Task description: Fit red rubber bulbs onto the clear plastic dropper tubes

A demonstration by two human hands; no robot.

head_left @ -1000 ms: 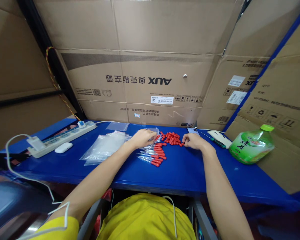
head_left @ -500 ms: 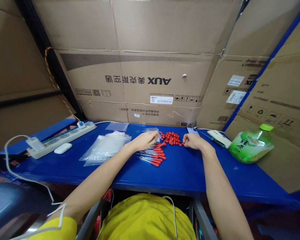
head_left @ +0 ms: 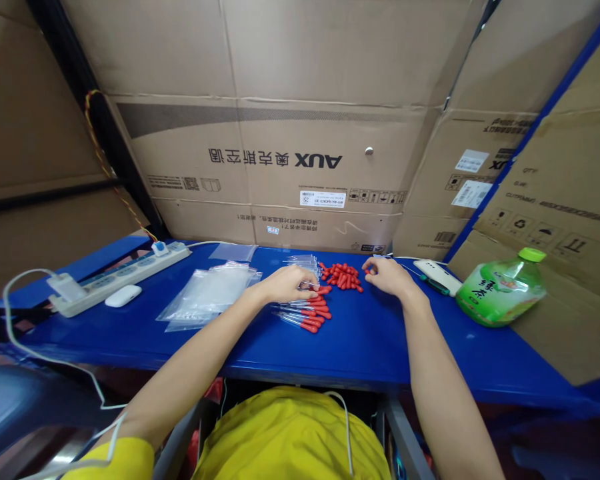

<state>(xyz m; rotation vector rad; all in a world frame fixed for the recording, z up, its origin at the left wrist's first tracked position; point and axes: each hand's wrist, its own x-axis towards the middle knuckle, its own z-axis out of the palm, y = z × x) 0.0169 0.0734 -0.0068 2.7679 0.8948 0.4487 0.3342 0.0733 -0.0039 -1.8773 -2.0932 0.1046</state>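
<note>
A row of clear droppers with red bulbs [head_left: 307, 313] lies on the blue table [head_left: 370, 340]. Behind it sits a pile of loose red rubber bulbs [head_left: 344, 276]. My left hand [head_left: 285, 283] rests at the far end of the row, fingers curled on a clear dropper tube. My right hand [head_left: 387, 275] sits just right of the bulb pile with its fingertips pinched together; a red bulb seems to be between them. Bare clear tubes [head_left: 303, 261] lie behind the left hand.
A stack of clear plastic bags [head_left: 207, 297] lies left of my hands. Further left are a white power strip [head_left: 120, 273] and a white earbud case [head_left: 123, 295]. A green bottle [head_left: 500, 288] lies at right, a white device [head_left: 437, 275] beside it. Cardboard boxes [head_left: 290, 160] wall the back.
My right hand has shifted slightly back and up beside the bulb pile. My left hand has drawn a little nearer, onto the row of droppers.
</note>
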